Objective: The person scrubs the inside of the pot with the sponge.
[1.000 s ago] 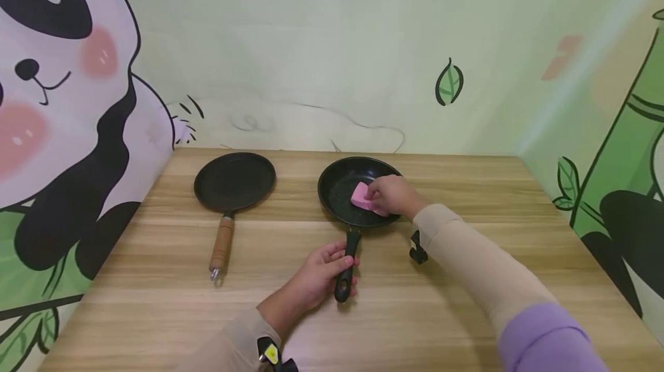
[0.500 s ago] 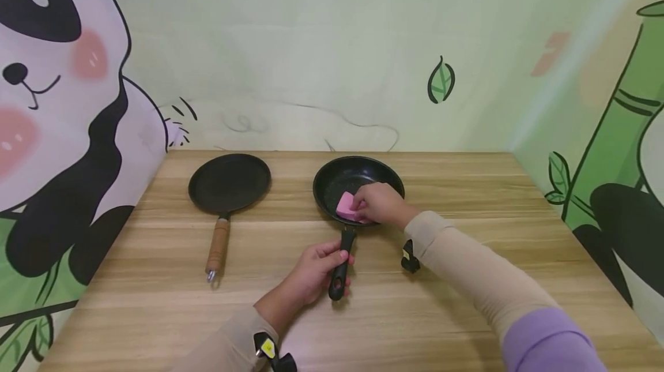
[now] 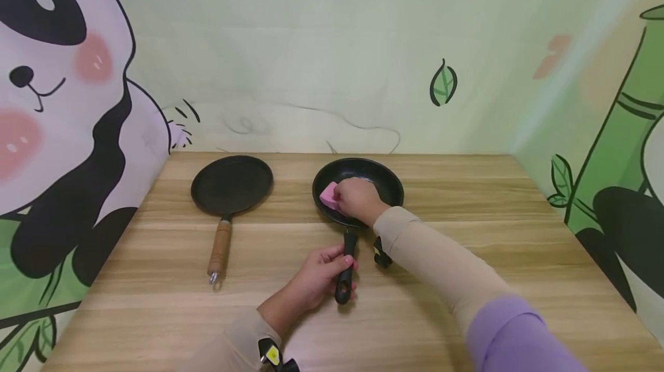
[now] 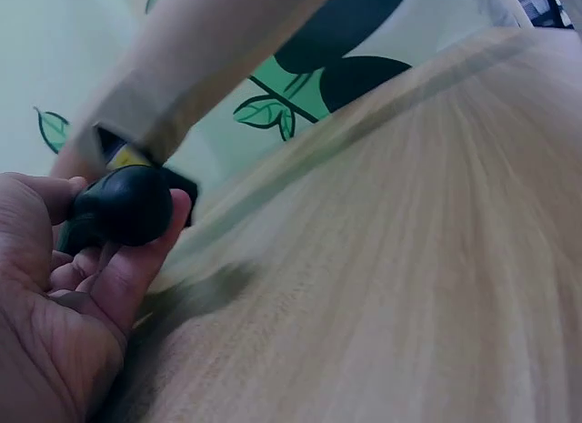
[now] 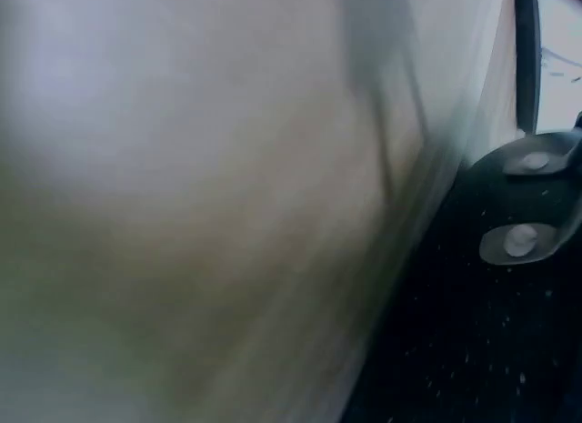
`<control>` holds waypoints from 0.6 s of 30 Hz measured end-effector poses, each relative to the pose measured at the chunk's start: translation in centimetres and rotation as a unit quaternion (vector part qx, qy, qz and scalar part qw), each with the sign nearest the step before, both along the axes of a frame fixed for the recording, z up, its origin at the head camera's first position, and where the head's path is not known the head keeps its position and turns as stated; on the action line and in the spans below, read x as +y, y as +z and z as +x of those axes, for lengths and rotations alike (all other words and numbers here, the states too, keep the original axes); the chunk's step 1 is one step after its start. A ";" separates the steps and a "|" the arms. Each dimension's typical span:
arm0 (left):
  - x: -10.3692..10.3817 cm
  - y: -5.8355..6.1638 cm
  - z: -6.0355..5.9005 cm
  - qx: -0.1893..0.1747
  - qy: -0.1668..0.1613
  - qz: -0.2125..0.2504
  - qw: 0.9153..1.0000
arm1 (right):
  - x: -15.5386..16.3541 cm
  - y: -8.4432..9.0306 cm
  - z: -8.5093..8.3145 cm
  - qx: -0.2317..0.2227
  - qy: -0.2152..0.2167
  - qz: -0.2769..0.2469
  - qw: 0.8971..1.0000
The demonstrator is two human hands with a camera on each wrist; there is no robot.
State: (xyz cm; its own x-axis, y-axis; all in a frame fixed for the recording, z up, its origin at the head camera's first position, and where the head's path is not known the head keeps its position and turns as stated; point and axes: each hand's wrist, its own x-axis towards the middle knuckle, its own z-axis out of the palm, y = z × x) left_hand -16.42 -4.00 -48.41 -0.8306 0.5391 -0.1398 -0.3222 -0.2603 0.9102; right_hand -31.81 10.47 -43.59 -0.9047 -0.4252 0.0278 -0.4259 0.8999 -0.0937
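A black frying pan (image 3: 384, 179) sits at the middle of the table, its handle (image 3: 344, 280) pointing toward me. My left hand (image 3: 316, 277) grips that handle, thumb across the top and fingers underneath. The round handle end (image 4: 136, 205) shows between thumb and fingers in the left wrist view. My right hand (image 3: 358, 199) is over the pan and pinches a pink sponge (image 3: 329, 195) against the left part of its inside. Much of the sponge is hidden by the fingers. The right wrist view shows the pan's speckled dark surface (image 5: 491, 341) with two rivets; the hand is out of sight there.
A flat black griddle pan (image 3: 231, 184) with a wooden handle (image 3: 220, 248) lies to the left on the wood-grain table (image 3: 441, 314). A wall (image 3: 249, 60) painted with a panda and leaves stands behind the table's back edge.
My right hand has slid the pink sponge leftward across the inside of the pan, from near its middle to its left side. My left hand keeps its grip on the handle.
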 end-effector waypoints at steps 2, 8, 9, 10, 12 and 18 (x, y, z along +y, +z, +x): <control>0.1 -0.1 0.1 0.001 0.001 0.002 1.000 | -0.5 0.0 -0.7 0.004 -0.018 -0.001 1.000; 0.4 -0.2 0.3 0.000 0.023 0.004 1.000 | -0.8 -0.5 -2.3 0.034 -0.038 -0.008 0.999; 0.5 -0.2 0.3 -0.002 0.027 0.002 1.000 | -0.8 -0.6 -2.4 0.036 -0.039 -0.007 0.999; 0.5 -0.2 0.4 -0.004 0.030 0.000 1.000 | -0.7 -0.6 -2.6 0.037 -0.040 -0.007 0.998; 0.5 -0.2 0.5 -0.009 0.035 -0.003 0.999 | -0.7 -0.7 -2.8 0.037 -0.043 -0.008 0.998; 0.5 -0.1 0.4 -0.006 0.041 -0.005 0.999 | -0.4 -0.7 -3.5 0.061 -0.057 -0.011 0.996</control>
